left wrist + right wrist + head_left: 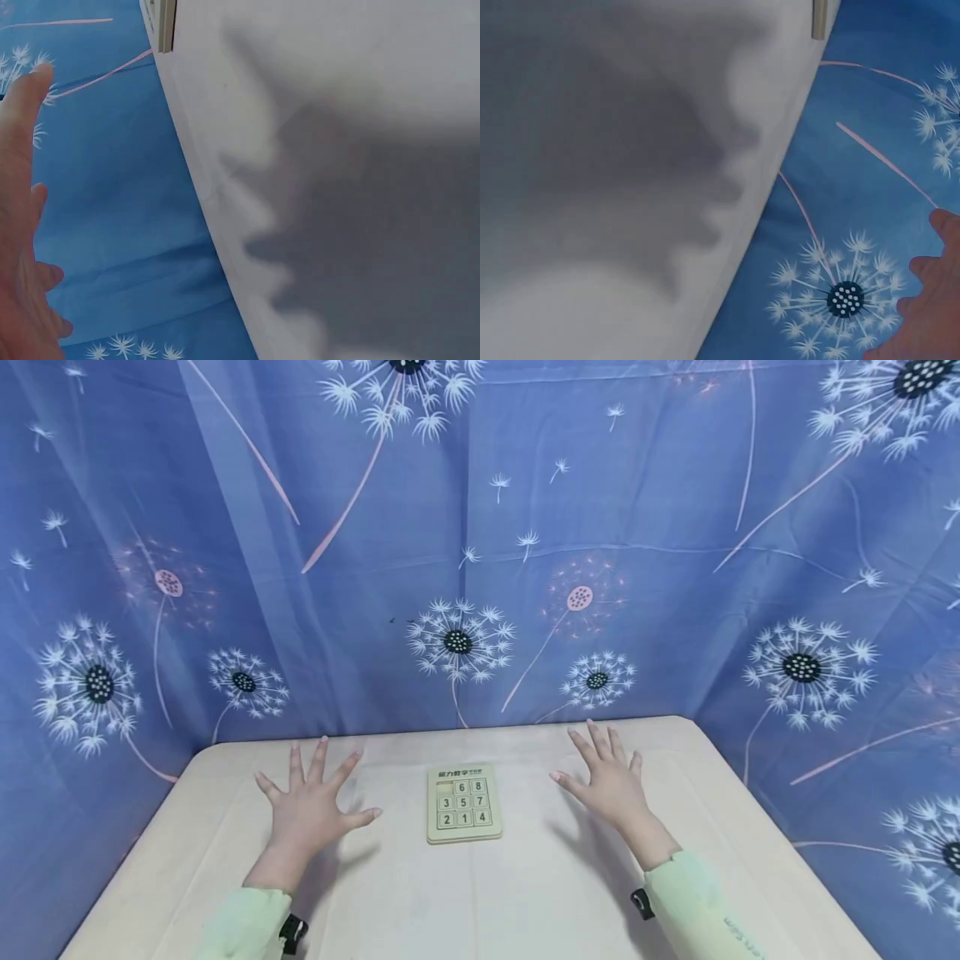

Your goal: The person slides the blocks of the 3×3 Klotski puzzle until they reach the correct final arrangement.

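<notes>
A pale sliding number puzzle lies on the table between the two hands. Its tiles read 6, 8 in the top row, 3, 5, 7 in the middle and 2, 1, 4 at the bottom, with the gap at top left. To its left, my left hand is held over the table with fingers spread, holding nothing. My right hand hovers on the other side, fingers also spread. Each wrist view shows a corner of the puzzle frame at the top edge and a broad hand shadow on the tabletop.
A cream cloth covers the table. Behind it and along both sides hangs a blue curtain with dandelion prints. Light green sleeves cover both forearms, and a black strap shows under each wrist.
</notes>
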Action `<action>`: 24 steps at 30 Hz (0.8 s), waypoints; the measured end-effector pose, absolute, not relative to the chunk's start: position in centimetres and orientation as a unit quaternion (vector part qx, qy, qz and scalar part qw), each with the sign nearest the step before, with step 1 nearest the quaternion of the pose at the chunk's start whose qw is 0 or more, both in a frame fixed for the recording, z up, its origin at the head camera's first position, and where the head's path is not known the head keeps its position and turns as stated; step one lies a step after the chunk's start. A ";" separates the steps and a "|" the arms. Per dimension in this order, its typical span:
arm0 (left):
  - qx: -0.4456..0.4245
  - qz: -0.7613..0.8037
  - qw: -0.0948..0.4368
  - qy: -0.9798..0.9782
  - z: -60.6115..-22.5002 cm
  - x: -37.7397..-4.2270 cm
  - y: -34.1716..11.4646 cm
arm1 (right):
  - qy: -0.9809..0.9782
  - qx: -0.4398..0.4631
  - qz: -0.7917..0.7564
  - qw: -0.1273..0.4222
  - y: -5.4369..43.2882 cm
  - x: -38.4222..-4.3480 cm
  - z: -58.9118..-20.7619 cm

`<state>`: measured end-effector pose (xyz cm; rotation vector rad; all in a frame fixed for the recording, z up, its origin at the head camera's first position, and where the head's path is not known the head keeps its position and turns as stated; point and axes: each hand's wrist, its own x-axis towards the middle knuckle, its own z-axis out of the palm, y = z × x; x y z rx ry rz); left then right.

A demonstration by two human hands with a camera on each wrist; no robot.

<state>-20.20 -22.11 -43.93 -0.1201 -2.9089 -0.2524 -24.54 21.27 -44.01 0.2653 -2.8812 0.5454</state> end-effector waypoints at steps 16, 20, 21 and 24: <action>-0.045 -0.083 0.077 -0.993 -46.1 -20.0 -20.6 | -0.965 0.142 0.179 0.126 19.2 -24.0 -46.1; -0.052 -0.075 0.076 -0.993 -46.7 -20.1 -20.2 | -0.964 0.155 0.175 0.128 18.7 -24.1 -46.5; -0.053 -0.075 0.075 -0.993 -46.8 -20.1 -20.1 | -0.964 0.157 0.173 0.127 18.5 -24.1 -46.6; -0.055 -0.073 0.070 -0.993 -47.2 -20.1 -19.9 | -0.963 0.168 0.171 0.122 18.2 -24.2 -46.9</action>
